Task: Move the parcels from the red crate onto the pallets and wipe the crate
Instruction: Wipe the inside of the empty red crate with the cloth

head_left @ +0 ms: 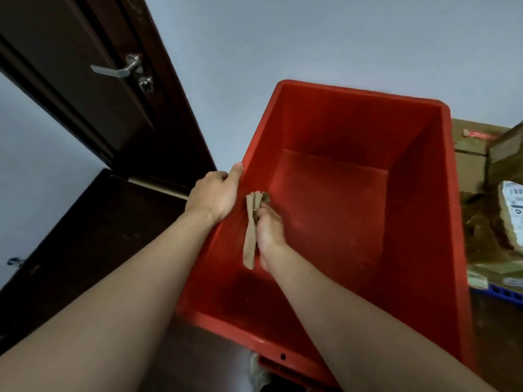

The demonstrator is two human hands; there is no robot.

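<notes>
Gripping crate (pixel 418 210) rim, left hand (pixel 214 194) fingers hidden.

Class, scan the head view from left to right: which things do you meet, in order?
Door handle → left hand → cloth → right wall of the red crate → parcels. The right hand overlaps the cloth, so it is left out.

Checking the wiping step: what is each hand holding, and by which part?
The left hand grips the red crate by its left rim. The right hand holds a tan cloth near its upper end, inside the crate.
</notes>
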